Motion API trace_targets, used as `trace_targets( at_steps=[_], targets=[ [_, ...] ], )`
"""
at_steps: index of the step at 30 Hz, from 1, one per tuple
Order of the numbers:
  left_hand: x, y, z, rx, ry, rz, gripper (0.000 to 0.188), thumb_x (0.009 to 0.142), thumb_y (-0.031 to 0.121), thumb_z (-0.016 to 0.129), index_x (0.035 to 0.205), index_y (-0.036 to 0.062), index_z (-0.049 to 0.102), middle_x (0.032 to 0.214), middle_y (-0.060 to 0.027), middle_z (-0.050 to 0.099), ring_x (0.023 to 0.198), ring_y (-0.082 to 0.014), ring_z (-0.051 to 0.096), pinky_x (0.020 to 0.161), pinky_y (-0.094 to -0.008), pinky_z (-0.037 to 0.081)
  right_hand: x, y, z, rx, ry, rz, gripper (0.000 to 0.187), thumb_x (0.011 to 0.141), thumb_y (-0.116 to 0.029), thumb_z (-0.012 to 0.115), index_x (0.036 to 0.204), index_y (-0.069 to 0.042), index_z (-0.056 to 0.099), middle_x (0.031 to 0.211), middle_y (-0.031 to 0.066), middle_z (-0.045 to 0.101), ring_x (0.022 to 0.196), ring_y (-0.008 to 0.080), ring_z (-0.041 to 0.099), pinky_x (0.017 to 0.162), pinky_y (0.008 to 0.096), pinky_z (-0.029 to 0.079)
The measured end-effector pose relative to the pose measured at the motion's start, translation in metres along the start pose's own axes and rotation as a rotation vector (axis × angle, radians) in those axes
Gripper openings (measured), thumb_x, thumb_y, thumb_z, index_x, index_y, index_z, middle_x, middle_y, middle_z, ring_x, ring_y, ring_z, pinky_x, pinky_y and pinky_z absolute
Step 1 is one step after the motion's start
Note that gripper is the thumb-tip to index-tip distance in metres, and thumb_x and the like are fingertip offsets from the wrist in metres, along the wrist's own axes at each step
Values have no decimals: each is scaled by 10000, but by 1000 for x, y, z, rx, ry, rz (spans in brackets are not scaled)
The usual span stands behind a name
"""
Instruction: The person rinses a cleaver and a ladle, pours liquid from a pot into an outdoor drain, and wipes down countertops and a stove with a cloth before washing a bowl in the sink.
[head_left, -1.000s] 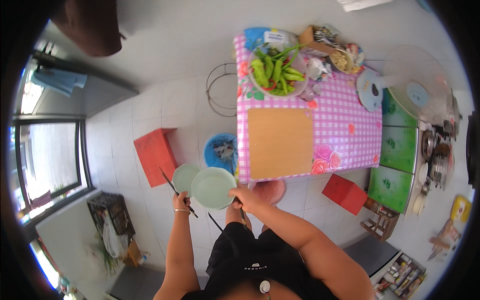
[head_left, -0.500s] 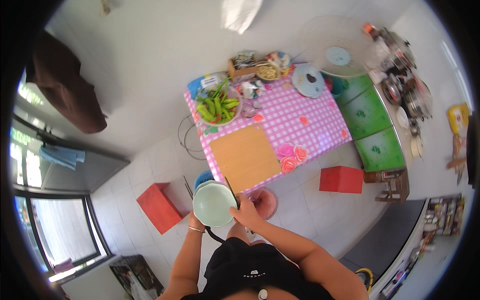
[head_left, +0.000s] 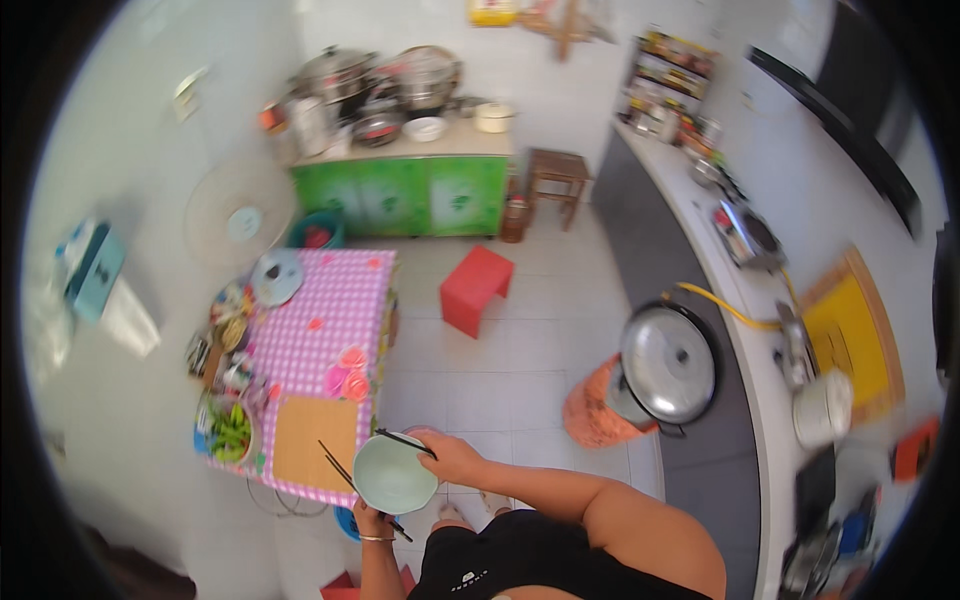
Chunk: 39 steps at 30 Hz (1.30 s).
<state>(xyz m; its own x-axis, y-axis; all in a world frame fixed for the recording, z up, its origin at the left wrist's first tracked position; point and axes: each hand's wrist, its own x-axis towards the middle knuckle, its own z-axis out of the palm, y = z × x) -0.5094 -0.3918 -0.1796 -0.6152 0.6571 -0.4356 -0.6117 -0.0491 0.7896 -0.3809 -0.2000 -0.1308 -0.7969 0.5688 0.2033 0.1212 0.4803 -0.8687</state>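
Note:
A pale green bowl (head_left: 396, 474) is held in front of me, just off the near corner of the table, and its inside looks bare. My left hand (head_left: 370, 522) grips it from the lower left, with a pair of dark chopsticks (head_left: 337, 464) running past the bowl on that side and through the hand. At the opposite rim my right hand (head_left: 452, 460) is closed, a dark stick like another chopstick (head_left: 404, 442) jutting from it over the bowl. Part of the fingers of both hands is hidden by the bowl.
Left stands a table with a pink checked cloth (head_left: 330, 275), carrying a wooden board (head_left: 312, 440) and green peppers (head_left: 232, 432). Ahead is a red stool (head_left: 476, 290). On the right, a lidded pot (head_left: 668, 362) sits on an orange cylinder stove (head_left: 598, 408) by a long counter (head_left: 715, 270).
My view has swung to the right, bringing the stove, pot and counter into sight. The bowl and chopsticks stay in my hands, now beyond the board's right corner.

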Motion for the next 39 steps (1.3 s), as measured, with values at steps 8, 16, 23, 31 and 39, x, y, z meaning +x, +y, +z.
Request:
trace_targets(
  at_steps=[8,16,23,31,39],
  targets=[
    [-27,-33,63,369,-504,-144,252,815,300,615,918,70,594,648,12,559,439,-72,471,338,-196,297,-151,-30,-78,501,128,741,354,768,-166,570,1092,-23,565,715,89,609,507,168,579,439,275,444],
    [-82,-91,114,740,-747,372,320,930,331,481,788,55,560,551,9,486,426,-82,443,381,-231,337,-298,-106,-55,668,768,801,332,771,-162,558,1051,16,532,667,90,584,446,140,529,388,256,376],
    [-224,-133,170,820,-983,-134,470,961,425,347,892,16,570,554,-30,531,348,-78,419,319,-204,318,-453,-135,-63,696,1057,806,357,753,-167,561,1051,29,534,664,93,581,444,151,528,391,261,383],
    [-424,-255,228,991,-1285,-254,558,922,521,358,834,17,581,510,-30,506,345,-86,424,318,-205,309,-690,-167,-68,740,1445,829,381,767,-161,558,1079,53,516,725,127,613,459,170,564,402,281,421],
    [-618,-370,303,1053,-1686,-393,404,949,368,425,916,-2,584,517,-15,467,390,-93,417,360,-233,325,-892,-214,-97,777,1901,728,311,792,-95,565,1075,28,524,760,96,601,537,165,564,435,279,446]
  ],
)
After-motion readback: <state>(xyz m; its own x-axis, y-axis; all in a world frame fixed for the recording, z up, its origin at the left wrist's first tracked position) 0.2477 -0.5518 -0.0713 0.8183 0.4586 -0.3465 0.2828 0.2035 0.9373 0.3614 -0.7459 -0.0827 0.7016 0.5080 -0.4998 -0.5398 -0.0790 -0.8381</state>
